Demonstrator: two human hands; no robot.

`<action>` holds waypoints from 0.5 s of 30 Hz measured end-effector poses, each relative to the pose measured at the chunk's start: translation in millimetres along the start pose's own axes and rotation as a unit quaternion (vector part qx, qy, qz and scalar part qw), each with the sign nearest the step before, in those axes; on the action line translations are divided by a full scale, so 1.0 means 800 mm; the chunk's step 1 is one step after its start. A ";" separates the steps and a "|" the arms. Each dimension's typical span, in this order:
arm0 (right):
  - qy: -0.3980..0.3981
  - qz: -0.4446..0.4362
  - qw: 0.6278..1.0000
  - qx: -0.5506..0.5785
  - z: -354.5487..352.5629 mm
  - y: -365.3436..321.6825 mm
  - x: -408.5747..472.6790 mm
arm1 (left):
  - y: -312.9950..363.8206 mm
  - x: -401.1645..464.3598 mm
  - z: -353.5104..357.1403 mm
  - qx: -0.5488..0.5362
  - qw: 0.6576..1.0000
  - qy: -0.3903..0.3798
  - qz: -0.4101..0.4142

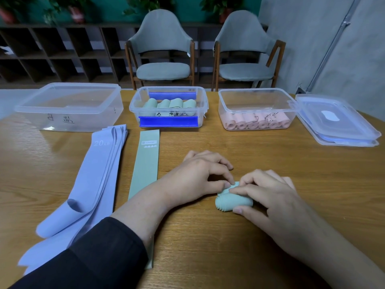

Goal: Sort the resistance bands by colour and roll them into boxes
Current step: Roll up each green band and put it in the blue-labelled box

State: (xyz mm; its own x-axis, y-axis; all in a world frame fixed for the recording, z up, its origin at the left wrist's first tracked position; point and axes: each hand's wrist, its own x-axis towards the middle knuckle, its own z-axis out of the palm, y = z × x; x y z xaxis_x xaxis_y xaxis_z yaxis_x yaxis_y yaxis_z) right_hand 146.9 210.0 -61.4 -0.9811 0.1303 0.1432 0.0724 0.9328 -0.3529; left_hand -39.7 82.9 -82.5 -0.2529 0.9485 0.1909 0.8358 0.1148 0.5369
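A rolled green band (231, 201) lies on the wooden table in front of me. My left hand (202, 174) pinches its top edge with thumb and fingertip. My right hand (268, 195) grips the roll with fingers over it and thumb at its near side. A flat green band (145, 163) lies to the left, partly under my left forearm. Several flat lavender bands (95, 176) lie further left. The middle box (168, 107) holds green rolls, the right box (256, 109) holds pink rolls, and the left box (68, 107) holds no bands that I can see.
Clear lids (337, 122) are stacked at the table's right edge. Two grey chairs (164, 49) stand behind the table, with dark shelving along the back wall.
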 end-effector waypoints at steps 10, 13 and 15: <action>0.007 0.026 1.000 -0.006 -0.003 -0.007 0.006 | 0.000 0.003 -0.005 -0.048 0.998 -0.018 -0.026; 0.004 0.031 0.999 -0.014 -0.003 -0.009 0.010 | -0.002 0.002 -0.008 -0.120 0.992 -0.006 -0.037; 0.007 0.034 0.999 -0.011 -0.005 -0.009 0.013 | -0.002 0.001 -0.010 -0.171 0.984 0.029 -0.046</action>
State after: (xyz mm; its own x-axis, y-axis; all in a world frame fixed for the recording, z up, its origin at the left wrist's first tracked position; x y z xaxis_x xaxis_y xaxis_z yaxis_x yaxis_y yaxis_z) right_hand 137.3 206.1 -53.8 -0.9710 0.1987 0.1326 0.1433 0.9286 -0.3422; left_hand -45.2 80.6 -76.6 -0.3553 0.9191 0.1705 0.5978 0.0832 0.7973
